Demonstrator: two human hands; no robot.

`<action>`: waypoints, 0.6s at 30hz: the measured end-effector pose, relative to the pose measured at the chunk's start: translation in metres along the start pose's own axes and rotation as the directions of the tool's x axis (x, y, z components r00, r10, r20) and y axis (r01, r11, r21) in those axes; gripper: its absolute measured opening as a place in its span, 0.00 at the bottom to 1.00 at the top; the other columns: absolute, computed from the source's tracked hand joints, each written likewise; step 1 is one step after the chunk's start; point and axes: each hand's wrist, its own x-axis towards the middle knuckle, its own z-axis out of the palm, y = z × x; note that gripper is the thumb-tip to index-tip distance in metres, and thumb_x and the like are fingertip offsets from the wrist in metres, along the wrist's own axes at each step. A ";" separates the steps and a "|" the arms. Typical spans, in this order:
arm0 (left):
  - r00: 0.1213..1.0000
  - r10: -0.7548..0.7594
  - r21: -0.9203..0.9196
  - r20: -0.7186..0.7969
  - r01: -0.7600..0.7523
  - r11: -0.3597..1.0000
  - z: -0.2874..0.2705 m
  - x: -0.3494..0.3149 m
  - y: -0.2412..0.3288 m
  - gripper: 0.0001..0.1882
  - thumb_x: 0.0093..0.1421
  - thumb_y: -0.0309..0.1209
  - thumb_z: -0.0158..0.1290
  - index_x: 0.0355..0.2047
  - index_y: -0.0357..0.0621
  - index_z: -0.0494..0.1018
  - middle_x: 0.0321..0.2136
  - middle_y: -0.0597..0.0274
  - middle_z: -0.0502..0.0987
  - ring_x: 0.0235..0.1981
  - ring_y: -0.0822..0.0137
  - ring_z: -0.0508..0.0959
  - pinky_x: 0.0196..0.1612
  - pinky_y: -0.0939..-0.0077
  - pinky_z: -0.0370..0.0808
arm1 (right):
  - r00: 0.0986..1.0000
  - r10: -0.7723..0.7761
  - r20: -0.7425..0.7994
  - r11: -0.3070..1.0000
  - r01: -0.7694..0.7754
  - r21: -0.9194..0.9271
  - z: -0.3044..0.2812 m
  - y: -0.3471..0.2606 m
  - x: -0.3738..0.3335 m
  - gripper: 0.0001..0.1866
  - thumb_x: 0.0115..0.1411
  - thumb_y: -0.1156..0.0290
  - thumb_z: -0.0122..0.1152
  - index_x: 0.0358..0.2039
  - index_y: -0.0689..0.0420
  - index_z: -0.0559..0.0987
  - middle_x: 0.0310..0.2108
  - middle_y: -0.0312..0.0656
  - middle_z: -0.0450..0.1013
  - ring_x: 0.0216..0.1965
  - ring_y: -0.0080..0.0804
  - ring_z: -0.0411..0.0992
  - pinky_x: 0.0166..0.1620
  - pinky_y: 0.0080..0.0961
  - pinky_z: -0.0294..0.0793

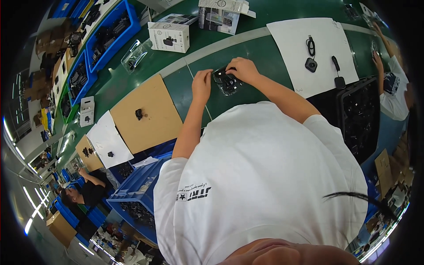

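item: clear plastic tray (229, 92) with black parts (226, 81) in it
location: on the green table (261, 52), between both hands, in front of the white shirt
orientation: long axis seems to slant from far left to near right; the far end is partly covered, and no clear front shows
left hand (202, 85): at the tray's left edge, fingers close together; whether they pinch the rim, cannot tell
right hand (244, 70): above the tray, fingers bent down onto the black parts; pinching or only pressing, cannot tell
handling note: best to steady the rim lightly with the left, seat parts squarely with the right, and avoid flexing the thin plastic
adjacent left: brown board (154, 104)
adjacent right: white sheet (289, 55)
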 end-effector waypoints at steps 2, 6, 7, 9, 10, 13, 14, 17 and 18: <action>0.982 -0.188 -0.018 -0.001 0.188 0.982 -0.002 -0.010 0.000 0.05 0.58 0.26 0.58 0.33 0.36 0.78 0.24 0.60 0.79 0.24 0.72 0.75 0.30 0.79 0.73 | 0.999 0.037 -0.020 0.999 -0.037 -0.025 -0.001 -0.003 0.000 0.05 0.56 0.66 0.62 0.32 0.49 0.83 0.32 0.29 0.75 0.36 0.30 0.74 0.39 0.25 0.72; 0.975 -0.219 -0.065 0.032 0.221 0.973 0.008 -0.009 -0.021 0.08 0.58 0.26 0.59 0.37 0.35 0.76 0.24 0.60 0.78 0.24 0.72 0.76 0.31 0.81 0.74 | 0.996 -0.081 -0.041 0.997 0.082 0.010 0.000 0.001 0.004 0.05 0.56 0.66 0.61 0.31 0.49 0.83 0.31 0.29 0.74 0.34 0.31 0.74 0.38 0.25 0.72; 0.973 -0.227 -0.082 0.045 0.230 0.970 0.012 -0.009 -0.025 0.09 0.58 0.26 0.60 0.38 0.35 0.75 0.24 0.59 0.78 0.24 0.72 0.76 0.31 0.81 0.74 | 0.992 -0.119 -0.050 0.993 0.120 0.019 0.000 0.003 0.005 0.05 0.56 0.66 0.61 0.31 0.49 0.83 0.30 0.29 0.74 0.34 0.31 0.74 0.37 0.25 0.72; 0.950 -0.308 -0.173 0.052 0.312 0.934 0.014 -0.009 -0.020 0.10 0.57 0.25 0.60 0.39 0.34 0.75 0.24 0.60 0.78 0.24 0.72 0.76 0.31 0.82 0.74 | 0.990 -0.128 -0.062 0.992 0.129 0.010 0.001 0.004 0.003 0.05 0.56 0.66 0.61 0.31 0.49 0.83 0.30 0.29 0.74 0.33 0.31 0.74 0.36 0.25 0.72; 0.921 -0.383 -0.260 0.067 0.386 0.885 0.015 -0.008 -0.017 0.12 0.57 0.24 0.61 0.40 0.34 0.74 0.25 0.60 0.78 0.24 0.72 0.76 0.32 0.83 0.74 | 0.987 -0.138 -0.077 0.990 0.138 0.000 0.001 0.005 0.003 0.05 0.56 0.66 0.62 0.31 0.49 0.83 0.30 0.29 0.74 0.33 0.32 0.74 0.36 0.25 0.72; 0.848 -0.517 -0.420 0.117 0.514 0.748 0.017 -0.007 -0.010 0.14 0.56 0.23 0.61 0.42 0.34 0.74 0.25 0.61 0.78 0.24 0.72 0.76 0.32 0.84 0.74 | 0.982 -0.154 -0.109 0.988 0.153 -0.019 0.001 0.006 0.002 0.05 0.56 0.66 0.62 0.31 0.50 0.83 0.31 0.29 0.74 0.32 0.32 0.74 0.35 0.26 0.72; 0.886 -0.455 -0.440 0.090 0.445 0.780 0.018 -0.006 -0.010 0.14 0.55 0.22 0.62 0.42 0.35 0.74 0.25 0.61 0.78 0.24 0.72 0.76 0.31 0.83 0.74 | 0.985 -0.143 -0.099 0.990 0.142 -0.011 0.000 0.006 0.003 0.05 0.56 0.66 0.62 0.31 0.50 0.83 0.31 0.29 0.74 0.32 0.33 0.74 0.35 0.26 0.72; 0.967 -0.253 -0.486 0.006 0.224 0.845 0.021 0.000 -0.009 0.16 0.52 0.20 0.62 0.42 0.37 0.74 0.27 0.60 0.79 0.24 0.71 0.76 0.29 0.80 0.73 | 0.992 -0.103 -0.067 0.994 0.104 0.015 -0.001 0.004 0.005 0.05 0.55 0.66 0.62 0.30 0.50 0.82 0.30 0.30 0.75 0.32 0.34 0.74 0.34 0.26 0.71; 0.967 -0.253 -0.487 0.007 0.225 0.844 0.022 0.004 -0.006 0.16 0.52 0.20 0.62 0.42 0.37 0.74 0.27 0.60 0.79 0.24 0.71 0.76 0.29 0.80 0.73 | 0.993 -0.102 -0.066 0.995 0.103 0.014 -0.003 0.004 0.006 0.05 0.55 0.66 0.62 0.30 0.50 0.82 0.30 0.30 0.75 0.32 0.34 0.74 0.34 0.26 0.71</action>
